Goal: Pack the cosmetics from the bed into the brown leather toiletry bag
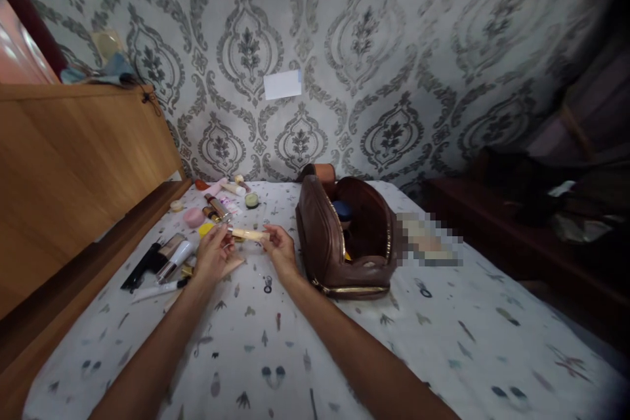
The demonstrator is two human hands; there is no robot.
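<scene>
Between my two hands is a slim pale-yellow cosmetic tube [250, 235], held level above the cloth. The fingers of my left hand [214, 252] close on its left end, where a light cap shows. My right hand [280, 247] pinches the other end. Just right of my right hand stands a brown leather toiletry bag [319, 236], its zipped top gaping. Inside the bag a dark blue round item [343, 211] shows, with a bit of yellow lower down. Left of my left hand lie a white-handled makeup brush [176, 260] and a black tube [142, 266].
Several cosmetics lie to the left, among them a pink round container [193, 216], a yellow lid [205, 229] and a small green jar [251, 200]. A wooden headboard [88, 177] borders the left side. A pixelated patch covers something right of the bag. Behind is a patterned wall [305, 20].
</scene>
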